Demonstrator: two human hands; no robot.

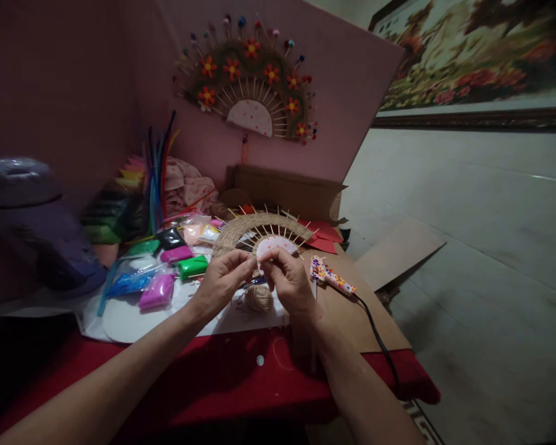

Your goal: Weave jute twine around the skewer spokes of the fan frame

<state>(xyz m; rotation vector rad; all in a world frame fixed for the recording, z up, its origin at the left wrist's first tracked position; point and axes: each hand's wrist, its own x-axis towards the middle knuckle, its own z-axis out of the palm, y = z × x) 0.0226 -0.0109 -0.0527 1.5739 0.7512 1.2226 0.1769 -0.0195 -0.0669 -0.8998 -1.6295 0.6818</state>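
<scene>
My left hand (227, 275) and my right hand (289, 281) meet over the table, each closed in a pinch with the fingertips close together. Whatever is between the fingers is too small and dim to make out. Just behind them lies a fan-shaped piece (241, 230) of wooden sticks, with a wide band of twine wound along its arc. Its half-round centre (274, 246) is pale with pink dots, and the right fingers cover part of it. A ball of twine (259, 298) rests on white paper below the hands.
To the right, a flower-patterned glue gun (330, 276) lies on cardboard (352, 327), its black cord trailing over the edge. Bagged coloured clay (157, 290) and pipe cleaners (155, 179) are at left, beside a purple container (37, 228). A decorated fan (250, 86) hangs behind.
</scene>
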